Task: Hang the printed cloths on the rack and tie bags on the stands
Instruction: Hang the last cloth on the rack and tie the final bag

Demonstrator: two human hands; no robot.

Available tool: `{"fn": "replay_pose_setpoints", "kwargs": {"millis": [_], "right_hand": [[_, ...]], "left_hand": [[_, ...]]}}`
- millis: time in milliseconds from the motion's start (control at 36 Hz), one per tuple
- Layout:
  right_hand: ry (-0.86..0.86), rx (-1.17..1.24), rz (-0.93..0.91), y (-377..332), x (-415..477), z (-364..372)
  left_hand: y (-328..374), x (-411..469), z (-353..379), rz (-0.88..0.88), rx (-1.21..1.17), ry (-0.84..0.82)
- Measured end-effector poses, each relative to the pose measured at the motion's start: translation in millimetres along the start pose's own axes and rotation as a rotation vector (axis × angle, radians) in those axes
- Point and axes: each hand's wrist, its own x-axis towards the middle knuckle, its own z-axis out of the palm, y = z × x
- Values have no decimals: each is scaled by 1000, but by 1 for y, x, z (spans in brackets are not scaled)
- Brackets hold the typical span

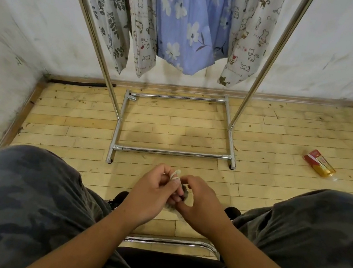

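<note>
Well, in the head view the left hand (151, 196) curls its fingers round a pale string (175, 174), and the right hand (201, 207) pinches the small grey bag (183, 190), mostly hidden between them. Ahead, printed cloths (183, 29) hang on the metal rack (167, 152).

Looking down from a seated person's head: between 2 knees in camouflage trousers, the left hand (151, 194) and right hand (201, 207) meet, fingers curled around a small grey bag (184, 190), its white cord (175, 175) looped at the left fingers. Ahead on the wooden floor (171, 128) stands a metal rack (167, 152) with 4 printed cloths (184, 23) hanging. A red-and-gold packet (318, 166) lies to the right.
</note>
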Motion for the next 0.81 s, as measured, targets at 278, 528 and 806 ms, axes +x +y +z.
{"fn": "replay_pose_setpoints", "kwargs": {"millis": [278, 528, 806], "right_hand": [[47, -97, -13, 3, 0, 5], [48, -134, 15, 2, 0, 5], [16, -178, 32, 3, 5, 4]], "left_hand": [[6, -8, 7, 6, -35, 23], [11, -14, 10, 32, 19, 2], [9, -16, 16, 60, 27, -24]]}}
